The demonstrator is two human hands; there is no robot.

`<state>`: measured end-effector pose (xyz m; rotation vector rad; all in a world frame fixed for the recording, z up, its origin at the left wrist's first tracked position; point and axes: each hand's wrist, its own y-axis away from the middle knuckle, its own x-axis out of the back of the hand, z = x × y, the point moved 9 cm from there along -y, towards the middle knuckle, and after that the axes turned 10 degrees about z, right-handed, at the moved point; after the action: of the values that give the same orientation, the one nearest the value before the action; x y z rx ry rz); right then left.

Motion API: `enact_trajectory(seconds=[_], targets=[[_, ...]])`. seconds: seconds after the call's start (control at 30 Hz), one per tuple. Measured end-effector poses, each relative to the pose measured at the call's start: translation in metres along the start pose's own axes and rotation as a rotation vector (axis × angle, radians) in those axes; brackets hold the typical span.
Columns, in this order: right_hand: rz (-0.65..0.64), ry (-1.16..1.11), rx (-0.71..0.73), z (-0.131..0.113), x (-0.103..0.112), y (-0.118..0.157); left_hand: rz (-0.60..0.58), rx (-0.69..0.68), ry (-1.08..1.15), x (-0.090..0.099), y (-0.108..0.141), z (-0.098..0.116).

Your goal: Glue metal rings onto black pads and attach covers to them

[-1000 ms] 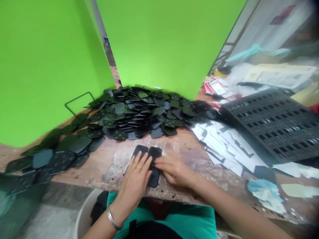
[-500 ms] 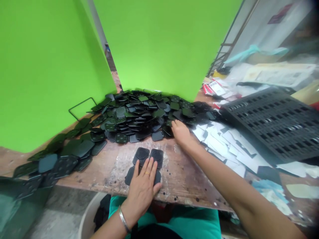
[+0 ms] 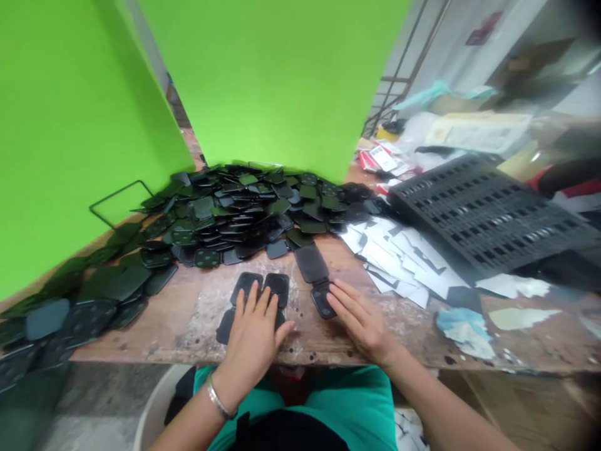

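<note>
My left hand lies flat with its fingers spread over a group of black square pieces near the table's front edge. It partly hides the lower pieces. To the right, my right hand touches the edge of a hinged black piece with its fingertips; the fingers are straight and close together. That piece lies unfolded, its two halves joined end to end. Behind both hands is a large pile of black pieces, stretching to the left edge of the table.
Two green boards stand behind the pile. White cut pieces and a black slotted tray lie on the right of the wooden table. A bluish crumpled scrap is near the front edge. Below is a white bin.
My right hand has come back from the pile toward the front edge, and a hinged black piece now lies open beside it. My left hand stays on its group. The view has shifted right.
</note>
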<state>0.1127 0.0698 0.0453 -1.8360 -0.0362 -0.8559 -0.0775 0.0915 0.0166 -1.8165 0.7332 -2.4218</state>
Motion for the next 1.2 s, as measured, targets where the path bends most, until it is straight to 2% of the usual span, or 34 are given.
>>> enact_trajectory(seconds=[0.07, 0.13, 0.2, 0.27, 0.33, 0.4, 0.47, 0.5, 0.6, 0.63, 0.67, 0.7, 0.8, 0.93, 1.1, 1.2], targets=[[0.016, 0.015, -0.044, -0.003, 0.004, 0.006, -0.013, 0.111, 0.253, 0.0, -0.007, 0.0], [0.058, 0.039, -0.085, -0.011, 0.01, 0.01, -0.095, 0.29, 0.628, -0.01, -0.01, 0.008], [0.101, 0.059, -0.102, -0.024, 0.015, 0.011, -0.235, 0.547, 1.04, -0.03, -0.007, 0.028], [0.088, 0.072, -0.098, -0.036, 0.016, 0.009, -0.349, 0.869, 1.352, -0.051, 0.004, 0.05], [0.061, 0.091, -0.08, -0.044, 0.024, 0.007, -0.39, 1.145, 1.506, -0.063, 0.014, 0.066], [0.075, 0.141, -0.076, -0.043, 0.049, 0.01, -0.41, 1.288, 1.58, -0.067, 0.016, 0.078], [0.169, 0.266, -0.18, -0.022, 0.097, 0.023, -0.44, 1.317, 1.631, -0.065, 0.012, 0.085], [0.245, 0.365, -0.304, -0.001, 0.13, 0.035, -0.45, 1.321, 1.635, -0.063, 0.009, 0.087], [0.669, 0.751, -0.81, 0.068, 0.25, 0.104, -0.449, 1.346, 1.548, -0.061, 0.008, 0.084], [0.747, 0.822, -0.953, 0.091, 0.279, 0.129, -0.448, 1.359, 1.511, -0.062, 0.01, 0.083], [0.748, 0.843, -1.069, 0.117, 0.299, 0.148, -0.449, 1.373, 1.48, -0.063, 0.012, 0.082], [0.727, 0.836, -1.119, 0.141, 0.313, 0.161, -0.453, 1.385, 1.459, -0.065, 0.015, 0.083], [0.662, 0.799, -1.174, 0.199, 0.332, 0.184, -0.468, 1.406, 1.436, -0.069, 0.021, 0.088], [0.633, 0.769, -1.19, 0.243, 0.326, 0.194, -0.454, 1.346, 1.42, -0.066, 0.019, 0.096], [0.711, 0.774, -1.245, 0.259, 0.328, 0.202, -0.4, 1.34, 1.392, -0.058, 0.017, 0.091], [0.707, 0.751, -1.234, 0.246, 0.333, 0.195, -0.385, 1.394, 1.392, -0.058, 0.018, 0.085]])
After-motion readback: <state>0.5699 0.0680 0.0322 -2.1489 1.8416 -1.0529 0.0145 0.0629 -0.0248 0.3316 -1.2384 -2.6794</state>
